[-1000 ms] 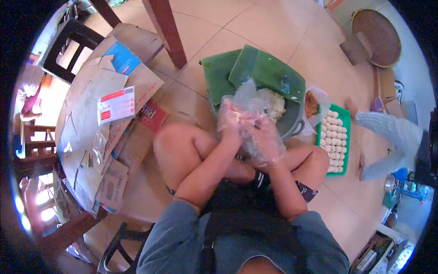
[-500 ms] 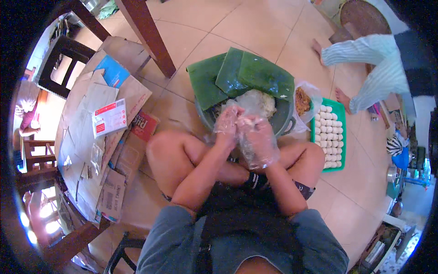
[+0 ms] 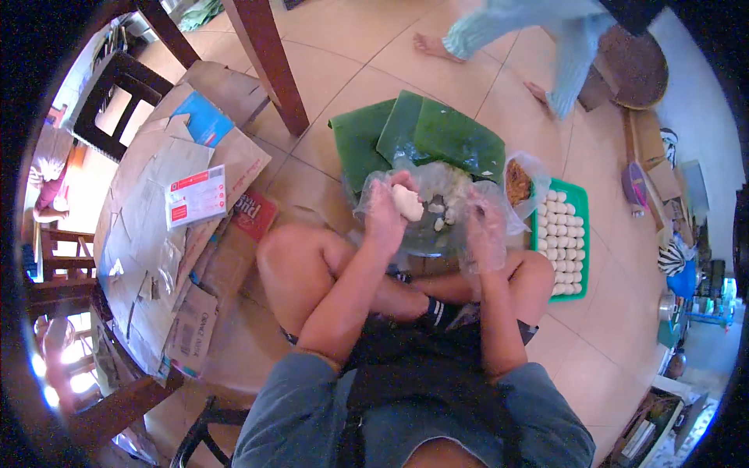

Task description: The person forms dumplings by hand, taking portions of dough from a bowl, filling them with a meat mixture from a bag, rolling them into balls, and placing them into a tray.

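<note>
My left hand (image 3: 381,214), in a clear plastic glove, is closed around a lump of white dough (image 3: 408,203) above a basin (image 3: 425,243). My right hand (image 3: 486,230), also gloved, is apart from it over the basin's right side, beside a clear bag of brown filling (image 3: 517,184). Its fingers are blurred under the loose plastic. White dough bits (image 3: 441,220) show in the basin between my hands. Large green banana leaves (image 3: 459,142) cover the basin's far part. To the right, a green tray (image 3: 580,293) holds rows of white dough balls (image 3: 563,238).
Flattened cardboard (image 3: 144,226) with a white and red packet (image 3: 197,198) lies to my left, by a dark wooden post (image 3: 269,66). A person in striped trousers (image 3: 530,39) walks on the tiled floor beyond the leaves. A round woven tray (image 3: 636,70) stands far right.
My hands have parted: the left now shows the white dough lump, and the right has moved right toward the filling bag. The other person has stepped leftward across the floor.
</note>
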Demonstrator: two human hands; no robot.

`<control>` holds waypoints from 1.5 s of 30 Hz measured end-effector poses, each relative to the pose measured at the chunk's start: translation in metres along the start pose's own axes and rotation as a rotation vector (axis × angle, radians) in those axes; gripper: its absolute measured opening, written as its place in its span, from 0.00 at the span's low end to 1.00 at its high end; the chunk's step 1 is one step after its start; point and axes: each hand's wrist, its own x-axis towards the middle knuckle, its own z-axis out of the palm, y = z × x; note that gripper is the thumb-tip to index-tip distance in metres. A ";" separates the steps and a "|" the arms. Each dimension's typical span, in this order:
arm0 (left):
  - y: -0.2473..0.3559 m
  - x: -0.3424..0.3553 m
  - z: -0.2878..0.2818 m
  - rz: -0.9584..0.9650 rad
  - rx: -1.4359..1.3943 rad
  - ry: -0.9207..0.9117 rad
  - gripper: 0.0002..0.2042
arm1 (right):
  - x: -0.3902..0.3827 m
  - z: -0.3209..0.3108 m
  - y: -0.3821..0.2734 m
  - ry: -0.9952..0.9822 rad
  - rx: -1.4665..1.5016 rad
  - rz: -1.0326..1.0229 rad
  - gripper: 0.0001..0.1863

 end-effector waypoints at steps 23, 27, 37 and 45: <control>-0.040 -0.014 -0.011 -0.265 0.402 0.255 0.18 | 0.002 0.018 -0.032 -0.375 -0.083 -0.742 0.17; -0.027 -0.018 -0.001 -0.136 0.374 0.219 0.21 | 0.011 0.018 -0.036 -0.446 0.210 -0.706 0.30; -0.006 -0.024 0.020 -0.380 -0.186 -0.186 0.30 | -0.035 0.044 -0.065 -0.283 0.547 -0.416 0.40; -0.016 -0.012 -0.005 -0.217 0.372 0.066 0.22 | 0.007 0.022 -0.037 -0.441 -0.151 -0.762 0.38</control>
